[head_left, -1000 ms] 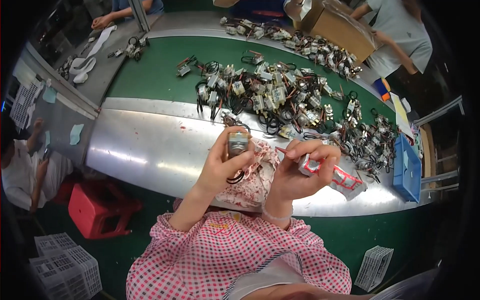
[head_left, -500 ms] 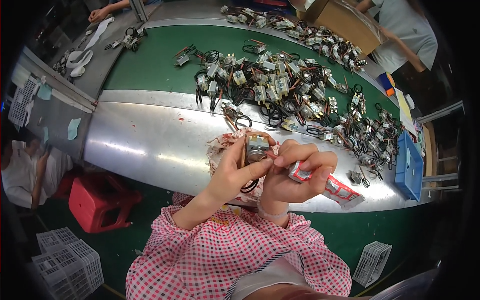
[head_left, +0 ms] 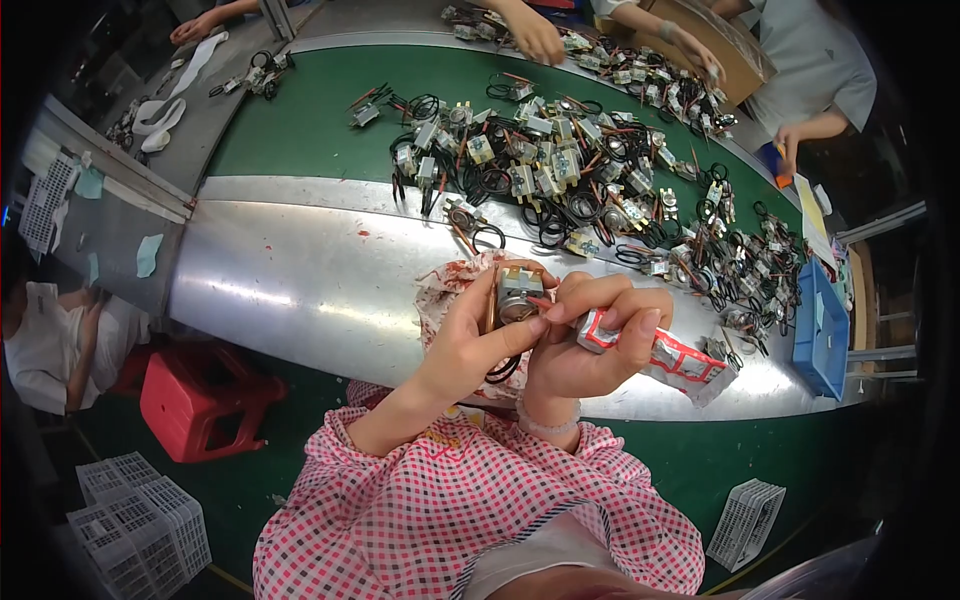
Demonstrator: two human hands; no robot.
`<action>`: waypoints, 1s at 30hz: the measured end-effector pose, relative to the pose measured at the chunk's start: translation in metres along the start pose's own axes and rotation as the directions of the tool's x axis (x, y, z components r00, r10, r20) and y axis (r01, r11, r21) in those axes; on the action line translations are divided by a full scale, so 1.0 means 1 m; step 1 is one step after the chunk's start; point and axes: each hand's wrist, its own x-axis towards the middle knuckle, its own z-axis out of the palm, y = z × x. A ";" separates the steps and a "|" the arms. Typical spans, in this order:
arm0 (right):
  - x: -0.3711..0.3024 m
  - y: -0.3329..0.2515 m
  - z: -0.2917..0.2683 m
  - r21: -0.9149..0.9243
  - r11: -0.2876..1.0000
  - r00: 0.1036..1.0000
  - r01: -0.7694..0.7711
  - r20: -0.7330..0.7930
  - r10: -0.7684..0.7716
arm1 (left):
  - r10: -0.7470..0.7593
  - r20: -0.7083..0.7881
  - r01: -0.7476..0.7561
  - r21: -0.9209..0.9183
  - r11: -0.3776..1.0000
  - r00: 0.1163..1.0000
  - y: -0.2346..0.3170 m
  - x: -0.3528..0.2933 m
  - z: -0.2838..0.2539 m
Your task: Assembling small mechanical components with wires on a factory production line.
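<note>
One table (head_left: 290,250) fills most of my feed: green farther in, bare metal along the near edge. Heap of wired units (head_left: 560,170) covers centre to right, probably piled there to stay within reach. Free room: near metal strip, toward the left corner. Blue bin (head_left: 826,378) bounds the right end; a co-worker's hand (head_left: 538,40) crosses the far edge, so I log that side as crowded. Left hand (head_left: 468,338) clamped on a boxy metal unit (head_left: 518,292) above the middle of the near edge, presumably to steady it. Right hand (head_left: 612,335) wrapped around a silver-and-red tube (head_left: 685,360), tail toward the right end; fingertips pinched together at a thin reddish tip (head_left: 540,303), touching or just beside the unit; I cannot tell which.
</note>
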 end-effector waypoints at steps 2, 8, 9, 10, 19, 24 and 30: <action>0.001 0.001 0.000 0.004 1.000 1.000 -0.008 -0.004 0.008 | 0.012 0.017 -0.012 0.010 1.000 1.000 0.001 0.002 -0.001; 0.001 0.003 0.000 0.004 1.000 1.000 -0.024 0.000 0.024 | 0.037 0.028 -0.037 0.009 0.999 0.999 -0.001 0.002 -0.003; 0.000 0.004 0.000 0.002 1.000 1.000 -0.019 -0.009 0.019 | 0.040 0.033 -0.040 0.009 0.999 0.999 -0.001 0.002 -0.003; 0.000 0.003 0.000 0.002 1.000 1.000 -0.024 -0.009 0.024 | 0.039 0.029 -0.039 0.009 0.999 0.999 -0.002 0.002 -0.004; -0.002 0.003 0.002 -0.048 0.999 1.000 -0.013 -0.006 0.013 | 0.038 0.045 -0.039 0.022 0.999 0.998 -0.002 0.001 -0.006; -0.005 0.004 0.002 -0.105 0.993 0.999 0.047 0.028 -0.044 | 0.040 0.042 -0.041 0.006 0.999 0.998 -0.006 0.002 -0.008; -0.001 0.012 0.001 -0.131 0.988 0.996 0.084 0.005 -0.084 | 0.022 -0.005 -0.022 0.005 1.000 1.000 -0.004 0.009 -0.008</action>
